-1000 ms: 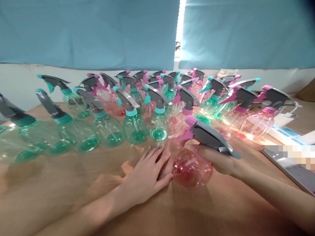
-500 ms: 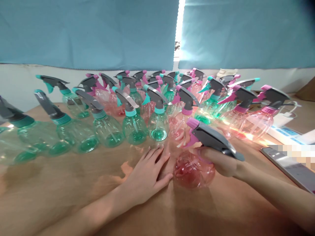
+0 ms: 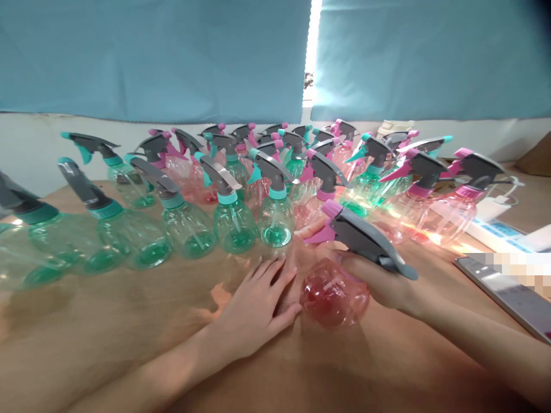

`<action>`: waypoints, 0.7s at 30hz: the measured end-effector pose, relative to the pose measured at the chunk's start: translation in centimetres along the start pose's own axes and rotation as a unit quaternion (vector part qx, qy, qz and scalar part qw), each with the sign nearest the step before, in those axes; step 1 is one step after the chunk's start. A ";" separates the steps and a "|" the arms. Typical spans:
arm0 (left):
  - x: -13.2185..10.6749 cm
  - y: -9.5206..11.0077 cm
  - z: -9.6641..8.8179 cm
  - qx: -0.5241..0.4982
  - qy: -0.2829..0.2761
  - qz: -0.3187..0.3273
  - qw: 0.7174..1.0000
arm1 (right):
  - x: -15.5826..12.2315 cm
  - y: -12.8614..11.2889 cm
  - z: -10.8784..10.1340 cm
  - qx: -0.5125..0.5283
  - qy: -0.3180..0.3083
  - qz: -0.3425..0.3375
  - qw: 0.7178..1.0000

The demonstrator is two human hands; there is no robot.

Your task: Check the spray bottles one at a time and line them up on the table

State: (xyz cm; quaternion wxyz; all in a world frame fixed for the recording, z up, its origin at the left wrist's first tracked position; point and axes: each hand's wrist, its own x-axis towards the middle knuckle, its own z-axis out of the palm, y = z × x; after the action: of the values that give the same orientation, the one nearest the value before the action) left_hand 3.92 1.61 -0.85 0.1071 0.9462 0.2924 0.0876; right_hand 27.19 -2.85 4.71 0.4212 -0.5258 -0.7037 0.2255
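Note:
My right hand point(image 3: 383, 281) is wrapped round the neck of a pink spray bottle point(image 3: 333, 295) with a grey and pink trigger head. The bottle leans, its nozzle pointing up and to the left. Some of the right hand's fingers show behind the trigger; the rest are hidden. Flat on the table point(image 3: 129, 327) lies my left hand point(image 3: 253, 310), fingers spread, just left of the held bottle and holding nothing. Beyond its fingertips stands a green spray bottle point(image 3: 276, 221) with a turquoise collar, and beside that another green spray bottle point(image 3: 235, 226).
Several more green and pink spray bottles stand crowded across the back of the table, with a row of green ones at left. At right lie a phone point(image 3: 503, 292) and a white power strip point(image 3: 499, 232). Blue curtains point(image 3: 155, 57) hang behind.
My right hand has shifted slightly left and up with the pink spray bottle. The left hand stays in place, flat on the table.

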 end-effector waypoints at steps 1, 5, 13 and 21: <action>0.0 0.0 0.0 0.000 0.000 -0.001 1.000 | 0.1 -0.6 -0.2 -0.008 0.001 0.000 1.000; 0.0 -0.1 0.1 -0.011 0.010 0.000 1.000 | 0.7 -2.1 -0.7 -0.046 -0.001 -0.008 0.999; -0.1 -0.1 0.1 0.000 0.005 0.001 1.000 | 0.7 -0.3 0.6 0.001 0.020 -0.025 0.999; 0.0 -0.2 0.1 -0.008 0.014 0.002 1.000 | -0.2 1.2 1.1 0.013 0.012 -0.012 1.000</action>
State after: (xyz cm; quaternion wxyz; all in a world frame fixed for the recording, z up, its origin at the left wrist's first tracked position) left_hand 3.86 1.70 -1.04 0.1105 0.9448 0.2909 0.1029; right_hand 27.01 -2.46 3.13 0.4391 -0.5149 -0.7016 0.2234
